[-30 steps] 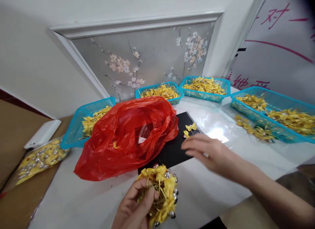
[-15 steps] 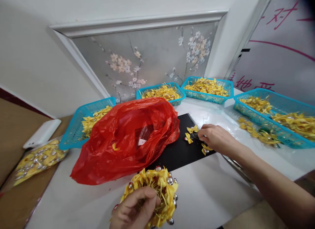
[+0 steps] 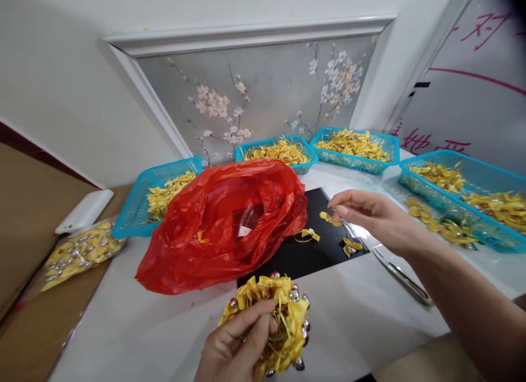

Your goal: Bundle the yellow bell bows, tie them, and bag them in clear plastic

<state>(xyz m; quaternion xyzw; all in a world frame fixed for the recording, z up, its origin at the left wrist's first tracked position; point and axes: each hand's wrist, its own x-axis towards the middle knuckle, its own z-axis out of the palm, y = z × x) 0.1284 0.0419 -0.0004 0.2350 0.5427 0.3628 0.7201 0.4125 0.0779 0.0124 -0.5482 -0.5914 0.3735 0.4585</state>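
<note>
My left hand (image 3: 240, 338) is closed around the gold ties of a thick bunch of yellow ribbon bows with bells (image 3: 293, 332). Silver bells stick out around its outer side. Over the right part of a black mat (image 3: 299, 261), the thumb and fingers of my right hand (image 3: 370, 215) pinch a single yellow bow (image 3: 329, 218) hanging at their tips. Two more lie on the mat: a bow with a looped gold tie (image 3: 311, 235) near the red bag, and a bow with a silver bell (image 3: 352, 246) below my right hand.
A crumpled red plastic bag (image 3: 184, 261) covers part of the mat. Blue baskets of bows (image 3: 139, 198) line the back and right. Scissors (image 3: 402, 275) lie under my right forearm. At left are a clear packet of bows (image 3: 82, 253) and a white device (image 3: 84, 211).
My right hand has lifted a bow slightly off the mat, and its fingers have turned more level. The view has shifted a little; my left hand still holds the bunch.
</note>
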